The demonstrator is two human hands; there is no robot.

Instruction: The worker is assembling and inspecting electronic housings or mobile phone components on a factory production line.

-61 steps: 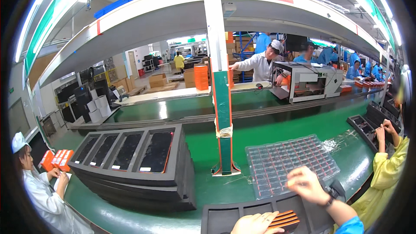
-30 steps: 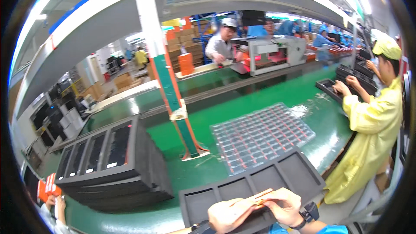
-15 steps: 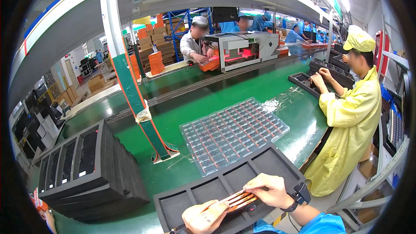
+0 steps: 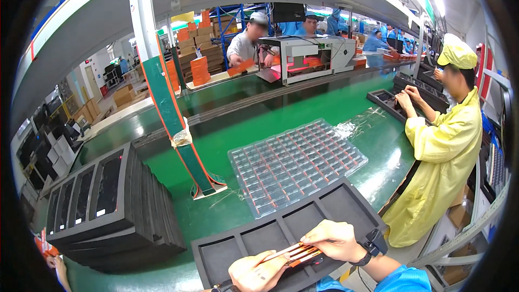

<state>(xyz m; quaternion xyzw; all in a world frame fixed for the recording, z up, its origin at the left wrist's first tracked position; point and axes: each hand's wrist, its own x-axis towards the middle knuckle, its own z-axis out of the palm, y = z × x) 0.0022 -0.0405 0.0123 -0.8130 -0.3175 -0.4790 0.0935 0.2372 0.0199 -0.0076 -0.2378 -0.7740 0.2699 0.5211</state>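
My left hand point(image 4: 258, 271) and my right hand point(image 4: 332, 239) are both closed on a bundle of thin, flat orange-and-copper strips point(image 4: 296, 255). The left grips the lower left end, while the right pinches the upper right end between thumb and fingertips. What the strips are exactly I cannot make out. They are held over a black foam tray point(image 4: 219, 253) with several rectangular compartments, lying at the near edge of the bench. Behind it rests a transparent plastic tray point(image 4: 297, 165) with many small cells and thin orange-red lines.
At left stands a stack of black foam trays point(image 4: 154, 216), the top one holding dark flat panels. A green post point(image 4: 178, 132) rises from the green bench point(image 4: 211, 157). A co-worker in yellow point(image 4: 443, 140) works at right; another person's hand point(image 4: 58, 270) shows at lower left.
My hands keep hold of the strips and have barely moved. The view has shifted slightly. Across the bench, the person in white has moved an orange box leftward, away from the machine.
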